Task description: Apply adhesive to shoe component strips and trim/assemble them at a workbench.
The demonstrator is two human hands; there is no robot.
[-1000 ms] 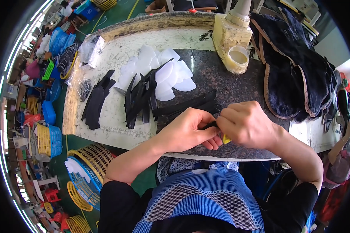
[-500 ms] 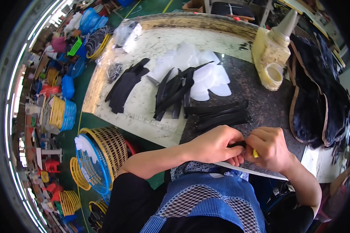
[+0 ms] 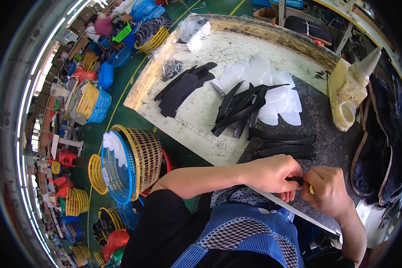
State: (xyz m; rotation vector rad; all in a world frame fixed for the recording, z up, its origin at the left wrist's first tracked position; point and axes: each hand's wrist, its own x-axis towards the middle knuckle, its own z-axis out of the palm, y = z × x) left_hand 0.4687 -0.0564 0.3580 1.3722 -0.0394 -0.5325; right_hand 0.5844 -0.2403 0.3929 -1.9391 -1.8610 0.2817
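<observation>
Close together over the near edge of the table, both hands are closed. My left hand (image 3: 279,175) pinches a small black piece (image 3: 295,179), probably a strip of the same material as those on the table. In my right hand (image 3: 327,187) is a small yellow object (image 3: 311,189); only a bit of it shows, so its kind is hidden. Just beyond them lies a row of black strips (image 3: 286,144) on the dark mat (image 3: 319,105). Farther off, a loose heap of black strips (image 3: 240,109) lies beside overlapping white rounded sheets (image 3: 279,100). Another stack of black pieces (image 3: 183,89) rests farther left.
A glue-stained bottle (image 3: 346,87) with a grey cone top and open spout stands at the right. Beside it are dark brown-edged pieces (image 3: 379,138). Clear plastic bags (image 3: 192,29) lie at the far left corner. Nested baskets (image 3: 143,154) stand left of the table.
The view has turned, so the table and everything on it appear shifted to the right. Both hands stay close together, still gripping the black piece and the yellow object.
</observation>
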